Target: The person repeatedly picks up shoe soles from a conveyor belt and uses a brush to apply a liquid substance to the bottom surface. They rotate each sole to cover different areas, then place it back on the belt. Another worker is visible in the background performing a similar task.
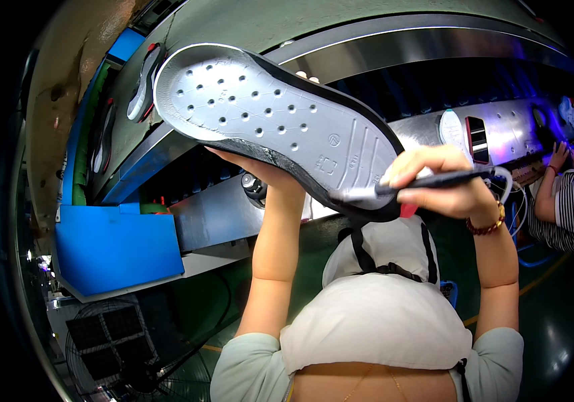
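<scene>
A large shoe sole (253,107) is tilted up in front of me, its grey inner face toward me. That face has small round holes at the heel and ridges near the toe, and a black wall runs round it. My left hand (263,169) grips it from beneath; most of the fingers are hidden behind it. In my right hand (442,181) is a brush (438,179) with a dark handle, its pale bristles against the toe end of the inner face. A pale tube (503,179) runs by the handle's rear end.
More soles (145,84) lie on the green conveyor belt (227,28) at the upper left. A metal worktable (421,128) carries a white sole-shaped piece (452,128). The blue box (119,248) stands left, above a fan (109,335). Another person (561,201) works at the far right.
</scene>
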Motion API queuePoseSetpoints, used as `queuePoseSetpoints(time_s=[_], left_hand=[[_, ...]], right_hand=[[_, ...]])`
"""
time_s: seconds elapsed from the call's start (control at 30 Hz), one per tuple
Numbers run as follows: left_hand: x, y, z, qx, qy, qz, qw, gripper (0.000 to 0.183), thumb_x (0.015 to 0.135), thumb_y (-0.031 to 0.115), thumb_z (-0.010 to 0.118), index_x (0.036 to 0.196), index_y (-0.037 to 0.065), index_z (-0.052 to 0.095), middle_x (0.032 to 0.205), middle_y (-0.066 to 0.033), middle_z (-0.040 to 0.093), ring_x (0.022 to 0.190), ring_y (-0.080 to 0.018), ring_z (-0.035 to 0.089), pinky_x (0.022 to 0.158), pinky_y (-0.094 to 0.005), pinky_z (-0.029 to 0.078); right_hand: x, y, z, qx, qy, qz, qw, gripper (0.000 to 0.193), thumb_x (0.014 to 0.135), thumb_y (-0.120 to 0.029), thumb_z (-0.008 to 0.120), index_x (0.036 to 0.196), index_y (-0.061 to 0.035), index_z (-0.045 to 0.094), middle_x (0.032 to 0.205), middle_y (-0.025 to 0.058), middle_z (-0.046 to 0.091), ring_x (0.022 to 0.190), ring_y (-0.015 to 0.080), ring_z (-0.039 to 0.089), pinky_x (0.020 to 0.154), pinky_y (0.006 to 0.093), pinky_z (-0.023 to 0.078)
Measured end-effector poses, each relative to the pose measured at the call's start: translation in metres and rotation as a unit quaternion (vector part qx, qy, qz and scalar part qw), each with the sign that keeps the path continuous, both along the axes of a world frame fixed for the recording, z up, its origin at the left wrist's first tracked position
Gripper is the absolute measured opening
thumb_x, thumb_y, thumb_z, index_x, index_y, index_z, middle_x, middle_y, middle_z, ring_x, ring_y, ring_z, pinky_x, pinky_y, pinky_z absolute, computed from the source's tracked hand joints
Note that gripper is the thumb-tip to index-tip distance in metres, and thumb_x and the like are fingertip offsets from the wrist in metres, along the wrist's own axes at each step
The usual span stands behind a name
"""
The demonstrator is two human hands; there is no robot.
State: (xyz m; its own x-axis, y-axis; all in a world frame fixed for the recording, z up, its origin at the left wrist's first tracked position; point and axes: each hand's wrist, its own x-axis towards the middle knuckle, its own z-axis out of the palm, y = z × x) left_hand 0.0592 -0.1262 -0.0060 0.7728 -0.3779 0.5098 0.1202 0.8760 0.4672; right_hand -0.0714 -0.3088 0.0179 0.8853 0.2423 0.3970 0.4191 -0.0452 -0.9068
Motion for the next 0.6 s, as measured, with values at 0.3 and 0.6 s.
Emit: queuePoseSetpoints(time_s=[0.3, 0.6], left_hand=[[0.009, 0.010, -0.002, 0.112, 0.143, 0.171, 0.968, 0.088, 0.071, 0.076, 0.025, 0.132, 0.012, 0.025, 0.127, -0.0202, 0.036, 0.112, -0.0360, 0.041, 0.093, -0.0467, 0.036], [0.020, 0.000, 0.009, 0.043, 0.106, -0.038, 0.993, 0.082, 0.076, 0.070, 0.027, 0.130, 0.008, 0.029, 0.124, -0.0151, 0.041, 0.110, -0.0293, 0.044, 0.093, -0.0411, 0.036]], right_hand=[[-0.018, -0.007, -0.011, -0.093, -0.004, -0.040, 0.995, 0.019, 0.063, -0.001, 0.069, 0.082, -0.0032, 0.065, 0.085, 0.0048, 0.064, 0.090, 0.0185, 0.055, 0.081, 0.0318, 0.042], [-0.019, -0.014, -0.026, 0.255, 0.199, -0.045, 0.945, 0.017, 0.071, 0.003, 0.060, 0.088, 0.0057, 0.058, 0.092, 0.0203, 0.060, 0.086, 0.0242, 0.060, 0.080, 0.0312, 0.048]])
